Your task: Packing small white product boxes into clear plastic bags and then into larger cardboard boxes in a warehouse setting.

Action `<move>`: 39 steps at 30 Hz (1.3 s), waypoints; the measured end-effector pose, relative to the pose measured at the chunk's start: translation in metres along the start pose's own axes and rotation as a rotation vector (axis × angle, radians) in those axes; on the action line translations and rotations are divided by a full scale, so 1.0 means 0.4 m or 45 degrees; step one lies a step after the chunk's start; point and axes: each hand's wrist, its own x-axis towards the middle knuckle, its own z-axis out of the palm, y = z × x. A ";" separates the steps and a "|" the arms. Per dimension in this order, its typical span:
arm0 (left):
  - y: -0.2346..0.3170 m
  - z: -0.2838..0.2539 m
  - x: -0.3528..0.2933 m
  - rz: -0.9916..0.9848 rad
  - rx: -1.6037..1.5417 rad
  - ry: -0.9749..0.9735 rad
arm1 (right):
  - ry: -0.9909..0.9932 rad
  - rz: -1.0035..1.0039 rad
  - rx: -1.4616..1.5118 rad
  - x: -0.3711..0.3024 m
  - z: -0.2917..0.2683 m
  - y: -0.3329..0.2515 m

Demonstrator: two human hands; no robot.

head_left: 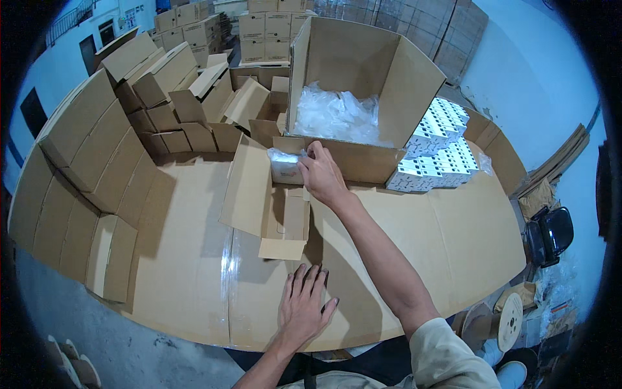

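Your right hand (324,174) is the nearer, fingers bent at the right edge of the wrapped packet (283,170), firmness of hold unconfirmed, inside the open carton's (283,249) far end, its long axis running away from you; your left hand (303,306) lies spread, gripping nothing visible, on the tabletop (188,259).

Shows plain kraft brown on the small open carton (283,249) and large open carton (353,52); lighter tan on the cardboard sheet (414,246). Reads cloudy, translucent white on the plastic bags (337,113), greyish white on the wrapped box (285,170). Repeats small black marks across the white stacked boxes (431,172). Shows pale blue on the wall (544,78), black on the chair (551,236), light beige on the sleeve (447,353).
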 end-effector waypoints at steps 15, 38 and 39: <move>0.014 0.015 0.014 0.040 0.085 0.008 | -0.386 0.330 0.420 -0.050 -0.049 -0.009; 0.034 0.164 0.465 0.210 0.123 -0.019 | -0.321 0.806 -0.154 -0.598 -0.591 0.614; 0.041 0.160 0.464 0.204 0.126 -0.033 | -0.251 0.901 -0.229 -0.613 -0.615 0.651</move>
